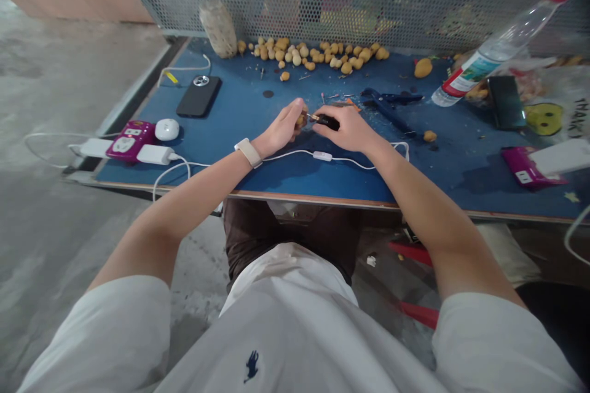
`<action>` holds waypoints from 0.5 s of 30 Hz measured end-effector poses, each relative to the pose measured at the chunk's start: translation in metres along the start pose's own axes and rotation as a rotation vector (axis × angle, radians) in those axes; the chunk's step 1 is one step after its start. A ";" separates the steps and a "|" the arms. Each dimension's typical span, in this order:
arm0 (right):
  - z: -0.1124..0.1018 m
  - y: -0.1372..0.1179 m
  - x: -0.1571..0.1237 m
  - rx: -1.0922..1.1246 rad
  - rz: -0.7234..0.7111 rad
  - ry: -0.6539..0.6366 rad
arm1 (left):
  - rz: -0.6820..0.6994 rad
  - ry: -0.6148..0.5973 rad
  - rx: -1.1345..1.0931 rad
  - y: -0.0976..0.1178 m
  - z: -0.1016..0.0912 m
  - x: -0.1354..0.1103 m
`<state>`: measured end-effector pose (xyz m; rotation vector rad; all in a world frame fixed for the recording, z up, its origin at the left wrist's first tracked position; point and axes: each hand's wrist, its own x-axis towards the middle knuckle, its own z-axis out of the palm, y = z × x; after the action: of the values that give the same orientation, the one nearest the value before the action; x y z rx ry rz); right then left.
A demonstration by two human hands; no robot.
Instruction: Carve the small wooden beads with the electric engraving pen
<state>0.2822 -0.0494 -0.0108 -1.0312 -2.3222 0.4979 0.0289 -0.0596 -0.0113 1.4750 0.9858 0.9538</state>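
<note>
My left hand (pixel 284 127), with a pale band on its wrist, has its fingers closed around a small tan gourd-like piece (pixel 301 119), mostly hidden by them. My right hand (pixel 349 127) grips the black handle of a small hand tool (pixel 327 121). A brass-coloured collar and thin metal tip point left from that handle toward the tan piece. Whether the tip touches it, I cannot tell. Just behind the hands lie an orange item (pixel 353 105) and some thin pins. Dark blue pliers (pixel 391 112) rest right of my right hand, among pale shavings.
Many similar tan pieces (pixel 295 55) line the mesh panel (pixel 295 0). Left are a jar (pixel 218 29), a phone (pixel 200 96) and a purple power strip (pixel 131 140). A white cable switch (pixel 322 156) lies before me. A clear bottle (pixel 493 61) leans at right, near another phone (pixel 506 102).
</note>
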 end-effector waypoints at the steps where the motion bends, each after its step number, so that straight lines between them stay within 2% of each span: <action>1: 0.000 -0.001 0.000 0.003 0.000 -0.005 | -0.013 0.012 -0.012 0.000 0.001 0.000; 15: 0.001 0.002 0.000 -0.027 0.000 -0.029 | -0.018 0.006 -0.032 -0.010 -0.004 0.005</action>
<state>0.2824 -0.0478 -0.0126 -1.0428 -2.3602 0.4860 0.0262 -0.0530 -0.0208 1.4347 0.9825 0.9577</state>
